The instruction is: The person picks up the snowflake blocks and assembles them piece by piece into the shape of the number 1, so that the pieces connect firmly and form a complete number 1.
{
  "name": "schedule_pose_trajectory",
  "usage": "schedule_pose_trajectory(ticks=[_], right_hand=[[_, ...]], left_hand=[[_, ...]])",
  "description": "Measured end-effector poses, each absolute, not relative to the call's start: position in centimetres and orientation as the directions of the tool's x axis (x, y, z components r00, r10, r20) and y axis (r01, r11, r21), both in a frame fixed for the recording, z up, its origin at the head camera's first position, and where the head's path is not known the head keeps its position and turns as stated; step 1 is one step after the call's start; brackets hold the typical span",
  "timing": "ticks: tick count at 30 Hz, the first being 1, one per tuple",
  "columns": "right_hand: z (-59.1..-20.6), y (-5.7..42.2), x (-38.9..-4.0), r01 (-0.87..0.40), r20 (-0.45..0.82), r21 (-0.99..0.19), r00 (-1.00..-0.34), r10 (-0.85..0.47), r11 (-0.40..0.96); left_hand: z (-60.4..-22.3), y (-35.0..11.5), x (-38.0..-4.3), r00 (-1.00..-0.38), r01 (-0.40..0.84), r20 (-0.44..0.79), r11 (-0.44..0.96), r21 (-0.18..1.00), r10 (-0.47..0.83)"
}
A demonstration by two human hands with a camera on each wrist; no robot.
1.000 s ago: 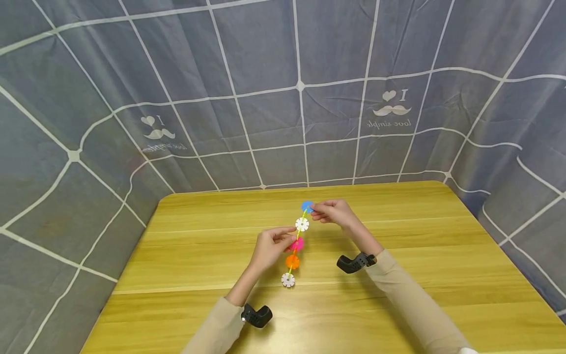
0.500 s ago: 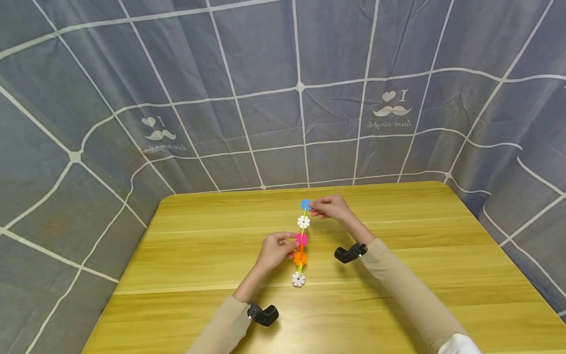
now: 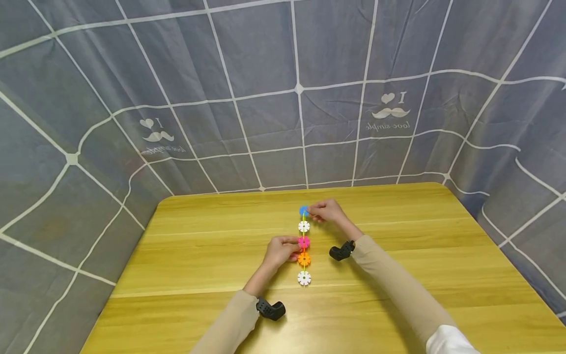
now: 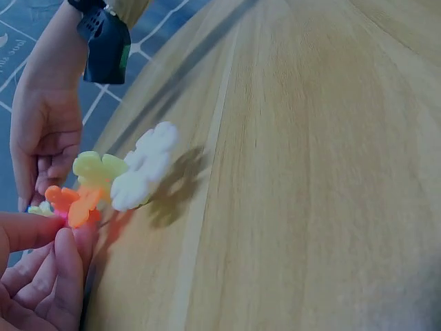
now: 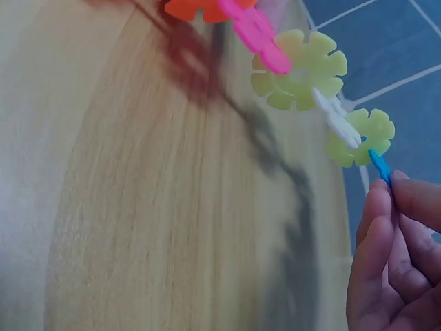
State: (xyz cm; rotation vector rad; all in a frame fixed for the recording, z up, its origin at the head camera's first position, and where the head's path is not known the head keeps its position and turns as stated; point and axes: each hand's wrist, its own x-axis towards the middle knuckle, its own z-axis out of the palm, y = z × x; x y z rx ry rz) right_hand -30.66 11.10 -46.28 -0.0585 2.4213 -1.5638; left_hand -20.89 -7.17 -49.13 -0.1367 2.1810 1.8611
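A chain of slotted snowflake discs runs nearly straight from far to near in the head view, held between both hands. My right hand [image 3: 328,211] pinches the blue disc [image 3: 304,211] at its far end. Below that come a white disc [image 3: 303,226], then a pink disc [image 3: 303,242], which my left hand [image 3: 279,250] pinches from the left. An orange disc [image 3: 304,259] and another white disc [image 3: 304,278] finish the near end. Yellow-green discs [image 5: 303,69] stand edge-on between them. The left wrist view has the near white disc [image 4: 146,165] above its shadow.
A wooden table [image 3: 177,265] lies under the hands, its far edge against a grey curtain [image 3: 265,123] with white lines. Black wrist cameras are worn on the left wrist [image 3: 270,309] and right wrist [image 3: 342,251]. Shadows of the chain fall on the wood.
The chain has swung from a slant to nearly straight, its near end moving right. My left hand has shifted right with it; my right hand has moved slightly left. Both keep their pinch.
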Motion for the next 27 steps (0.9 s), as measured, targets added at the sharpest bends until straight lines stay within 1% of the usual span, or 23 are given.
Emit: schedule_pose_trajectory(ticks=[7,11,16,27], right_hand=[[-47.1,10.4,-30.6,0.128,-0.213,-0.879,-0.967,-0.137,0.459],[-47.4,10.2,-30.5,0.127,-0.214,-0.860,-0.969,-0.122,0.494],[-47.6,10.3,-30.4,0.118,-0.198,-0.860,-0.974,-0.112,0.497],[-47.8,10.5,-30.8,0.136,-0.210,-0.860,-0.973,-0.098,0.492]], left_hand=[[-49.3,-7.0,-20.6,-0.963,-0.236,-0.257,0.204,0.950,0.083],[-49.1,-6.9,-20.4,-0.966,-0.215,-0.240,0.222,0.951,0.093],[-49.0,-6.8,-20.4,-0.967,-0.199,-0.230,0.230,0.953,0.114],[-49.0,-6.7,-20.7,-0.966,-0.204,-0.239,0.267,0.942,0.104]])
